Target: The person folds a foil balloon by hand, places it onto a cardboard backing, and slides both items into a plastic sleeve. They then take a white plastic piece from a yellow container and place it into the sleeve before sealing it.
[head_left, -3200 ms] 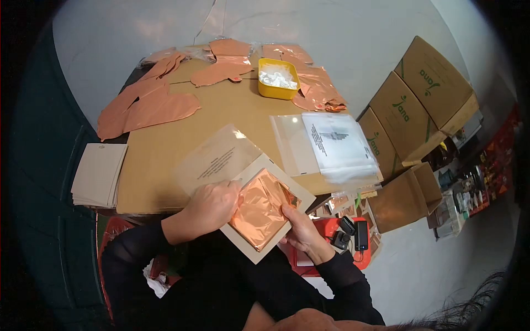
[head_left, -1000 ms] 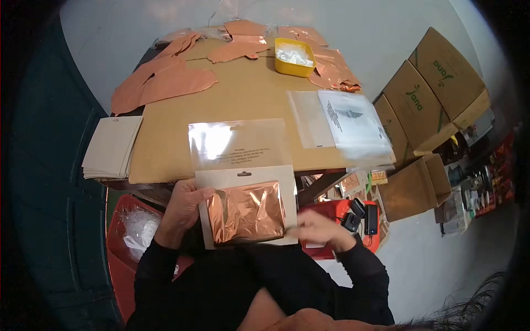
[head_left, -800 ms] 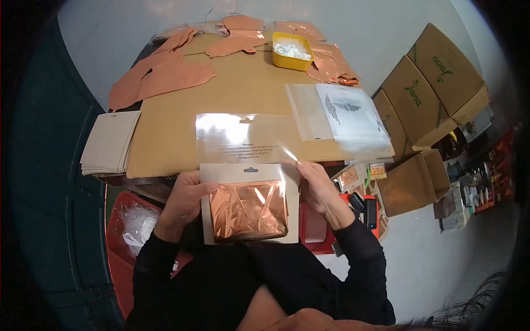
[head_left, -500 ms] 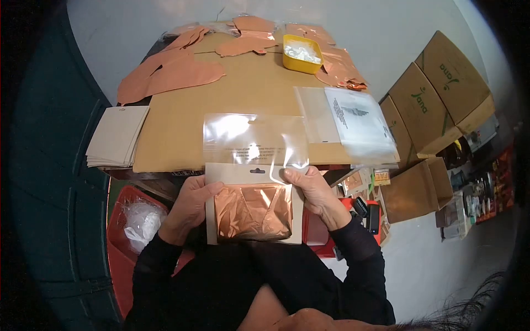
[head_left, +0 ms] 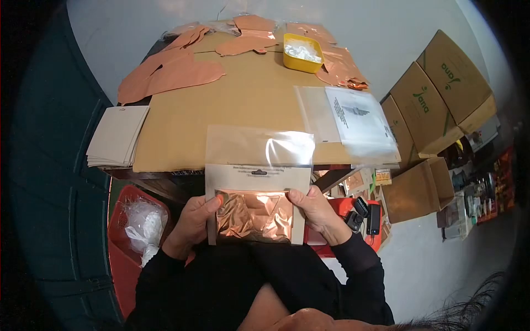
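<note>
Between my hands is a clear plastic bag (head_left: 234, 144), with its transparent top part rising above a pale card (head_left: 223, 177). The card has a dark-looking hang slot near its top edge. Folded copper-coloured foil (head_left: 254, 216) lies flat against the card, creased and shiny. My left hand (head_left: 194, 219) grips the left edge, thumb on the front by the foil's upper corner. On the opposite edge my right hand (head_left: 316, 212) holds on in the same way, thumb at the foil's upper right. The fingers behind the card are hidden.
A cardboard-covered table (head_left: 221, 110) carries flat copper foil shapes (head_left: 171, 77), a yellow tub (head_left: 302, 65), stacked pale cards (head_left: 117, 132) and clear bags (head_left: 359, 118). A red basket (head_left: 124, 243) stands left below. Cardboard boxes (head_left: 428, 99) are at right.
Both hands have shifted lower along the bag's sides. The printed text, earlier above the card, now lies over the card's top part. The clear upper part sits lower.
</note>
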A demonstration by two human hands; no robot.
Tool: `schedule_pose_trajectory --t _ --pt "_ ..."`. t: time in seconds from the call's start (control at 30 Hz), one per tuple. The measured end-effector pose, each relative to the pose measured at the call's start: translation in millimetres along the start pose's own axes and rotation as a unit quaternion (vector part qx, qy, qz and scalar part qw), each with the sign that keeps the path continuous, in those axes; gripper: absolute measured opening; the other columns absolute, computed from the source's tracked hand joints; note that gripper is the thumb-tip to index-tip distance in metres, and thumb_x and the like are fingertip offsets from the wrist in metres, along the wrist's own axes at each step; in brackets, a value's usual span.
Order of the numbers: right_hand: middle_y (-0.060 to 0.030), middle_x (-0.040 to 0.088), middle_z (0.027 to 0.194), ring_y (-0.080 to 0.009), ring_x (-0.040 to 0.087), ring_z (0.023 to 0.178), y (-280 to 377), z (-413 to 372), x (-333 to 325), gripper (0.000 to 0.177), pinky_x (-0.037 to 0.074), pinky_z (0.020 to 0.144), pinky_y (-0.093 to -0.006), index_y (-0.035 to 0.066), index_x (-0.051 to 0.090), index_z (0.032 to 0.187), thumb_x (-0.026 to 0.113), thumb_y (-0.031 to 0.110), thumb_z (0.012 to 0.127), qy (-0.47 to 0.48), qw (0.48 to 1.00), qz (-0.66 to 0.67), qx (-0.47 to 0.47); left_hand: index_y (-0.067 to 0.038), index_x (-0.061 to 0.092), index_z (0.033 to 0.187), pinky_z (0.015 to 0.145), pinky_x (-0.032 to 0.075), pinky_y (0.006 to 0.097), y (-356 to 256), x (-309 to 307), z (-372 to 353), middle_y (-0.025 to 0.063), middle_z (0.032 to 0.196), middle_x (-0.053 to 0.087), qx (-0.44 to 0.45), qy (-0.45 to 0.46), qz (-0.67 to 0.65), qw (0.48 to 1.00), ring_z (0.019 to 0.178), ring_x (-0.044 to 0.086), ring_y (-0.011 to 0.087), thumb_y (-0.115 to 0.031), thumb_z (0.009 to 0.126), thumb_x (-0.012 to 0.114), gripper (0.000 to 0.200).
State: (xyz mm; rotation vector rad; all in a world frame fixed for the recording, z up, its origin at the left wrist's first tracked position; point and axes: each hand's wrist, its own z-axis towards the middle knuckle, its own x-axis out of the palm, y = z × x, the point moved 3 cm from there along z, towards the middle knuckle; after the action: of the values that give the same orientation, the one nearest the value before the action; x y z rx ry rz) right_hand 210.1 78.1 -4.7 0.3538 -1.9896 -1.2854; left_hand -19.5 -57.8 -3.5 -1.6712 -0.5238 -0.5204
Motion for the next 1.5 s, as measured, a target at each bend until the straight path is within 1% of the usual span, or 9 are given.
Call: schedule_pose_trajectory --t 0.43,0.5,0.57,0.63,0.67,0.77,0.97,1.33,1.5 --pt "-0.0017 0.065 0.11 -0.0099 0.057 0.099 -31.6 -20.7 -7.2 0.048 0.046 0.09 -0.0296 0.001 0.063 0.12 0.073 0.036 0.089 -0.006 0.991 -0.091 0.095 0.004 0.066 0.106 0.075 0.052 0.0261 27.5 -22.0 -25.1 0.0089 0.096 0.07 -0.09 -0.083 0.118 0.985 0.083 0.066 0.012 -0.029 0.102 0.05 0.037" --pt "-0.0032 0.067 0.093 -0.0091 0.061 0.079 -8.4 -9.2 2.3 0.039 0.052 0.071 -0.0266 0.0 0.067 0.104 0.077 0.034 0.086 -0.064 0.992 -0.095 0.044 0.005 0.065 0.105 0.069 0.053 0.0258 10.6 -4.1 -9.9 0.0105 0.09 0.07 -0.022 -0.096 0.125 0.987 0.075 0.067 0.0142 -0.029 0.102 0.049 0.038" --pt "-0.0045 0.067 0.093 -0.0121 0.064 0.076 -2.1 13.0 -11.8 0.044 0.053 0.066 -0.0274 0.001 0.066 0.107 0.068 0.041 0.091 -0.08 0.984 -0.153 0.031 0.007 0.063 0.104 0.061 0.054 0.0259 -7.3 3.0 7.9 0.0124 0.085 0.07 0.024 -0.08 0.124 0.989 0.068 0.068 0.0176 -0.03 0.102 0.047 0.039" --pt "-0.0093 0.069 0.092 -0.0177 0.067 0.074 29.8 16.7 4.7 0.052 0.054 0.063 -0.0293 0.0 0.063 0.111 0.052 0.049 0.098 -0.113 0.991 -0.044 0.05 0.008 0.06 0.105 0.051 0.054 0.0263 -21.6 6.0 26.3 0.0147 0.08 0.069 0.046 -0.035 0.114 0.992 0.061 0.069 0.0221 -0.031 0.103 0.046 0.041" --pt "-0.0155 0.069 0.09 -0.0242 0.068 0.073 19.3 28.9 -9.4 0.06 0.055 0.065 -0.0335 -0.001 0.06 0.114 0.037 0.053 0.1 -0.041 0.998 0.045 0.018 0.009 0.058 0.106 0.047 0.053 0.0265 -24.0 3.6 35.1 0.0162 0.08 0.069 0.05 -0.047 0.092 0.993 0.059 0.069 0.0236 -0.032 0.103 0.045 0.044" --pt "-0.021 0.069 0.097 -0.0279 0.069 0.079 7.9 36.4 -17.4 0.064 0.054 0.07 -0.037 -0.005 0.058 0.116 0.027 0.049 0.102 0.113 0.972 0.205 -0.013 0.012 0.054 0.11 0.037 0.052 0.0267 -26.8 -3.5 53.7 0.0194 0.08 0.068 0.064 -0.068 0.046 0.995 0.055 0.069 0.0264 -0.035 0.103 0.043 0.049" --pt "-0.0296 0.063 0.118 -0.0252 0.068 0.084 -18.6 26.2 -5.7 0.038 0.055 0.072 -0.0343 -0.014 0.056 0.114 0.047 0.017 0.095 0.104 0.984 0.123 -0.076 0.011 0.056 0.109 0.04 0.054 0.0267 -23.6 -6.6 58.7 0.0198 0.08 0.069 0.057 -0.061 0.026 0.996 0.059 0.07 0.0264 -0.037 0.103 0.044 0.05" --pt "-0.0216 0.067 0.112 -0.0237 0.065 0.075 -44.0 31.4 3.9 0.039 0.052 0.067 -0.0341 -0.007 0.063 0.113 0.055 0.029 0.1 0.072 0.985 0.013 -0.158 0.012 0.057 0.109 0.04 0.055 0.0286 -13.0 -6.9 55.4 0.0209 0.082 0.069 0.04 -0.047 -0.021 0.998 0.06 0.07 0.0282 -0.039 0.102 0.046 0.052" --pt "-0.0191 0.068 0.103 -0.0257 0.065 0.072 -39.2 28.1 11.5 0.054 0.051 0.064 -0.0345 -0.006 0.055 0.123 0.038 0.042 0.104 0.045 0.982 0.054 -0.176 0.012 0.055 0.111 0.039 0.055 0.029 -10.3 -7.3 54.1 0.0216 0.085 0.069 0.04 -0.055 -0.023 0.997 0.059 0.07 0.0293 -0.039 0.102 0.047 0.053"
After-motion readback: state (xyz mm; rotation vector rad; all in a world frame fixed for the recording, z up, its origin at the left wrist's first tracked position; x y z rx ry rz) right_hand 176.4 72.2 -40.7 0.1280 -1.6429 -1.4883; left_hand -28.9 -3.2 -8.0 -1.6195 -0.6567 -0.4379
